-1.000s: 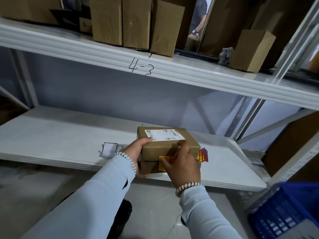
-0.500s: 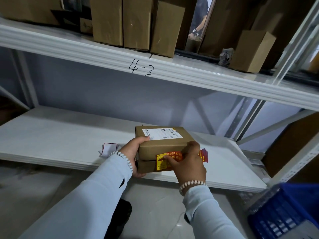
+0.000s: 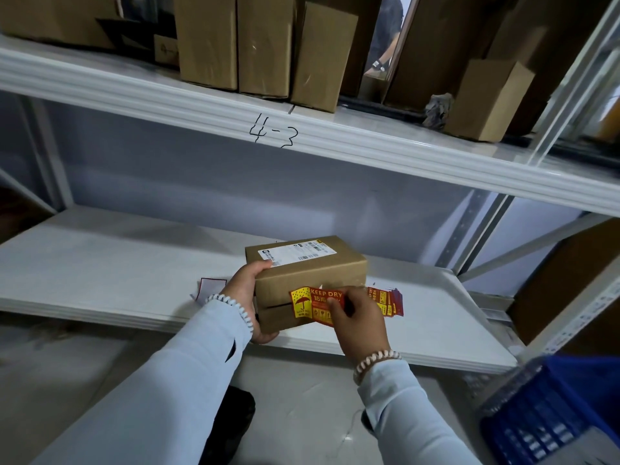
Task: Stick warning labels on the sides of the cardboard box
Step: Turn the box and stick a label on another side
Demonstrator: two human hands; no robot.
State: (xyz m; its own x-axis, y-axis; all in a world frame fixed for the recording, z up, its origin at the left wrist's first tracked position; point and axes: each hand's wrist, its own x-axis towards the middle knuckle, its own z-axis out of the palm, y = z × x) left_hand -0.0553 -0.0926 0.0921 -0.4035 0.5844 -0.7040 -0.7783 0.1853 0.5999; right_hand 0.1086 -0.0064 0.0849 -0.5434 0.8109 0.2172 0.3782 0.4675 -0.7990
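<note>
the keep dry label (image 3: 310,305), half hidden a second ago, now lies smoothed on the near side of the cardboard box (image 3: 303,273) at the shelf (image 3: 100,263) edge, right hand (image 3: 360,320) pinching its end, left hand (image 3: 250,293) gripping the box, so this side looks nearly finished.

The cardboard box (image 3: 303,280) rests at the front edge of the lower shelf (image 3: 100,263). The left hand (image 3: 248,297) is at the box's left end. The warning label (image 3: 315,305) lies on the box's near side, under the right hand (image 3: 360,325). A stack of labels (image 3: 387,302) lies right of the box; backing paper (image 3: 211,288) lies left of it. The blue crate (image 3: 557,414) is below and right of the box.
</note>
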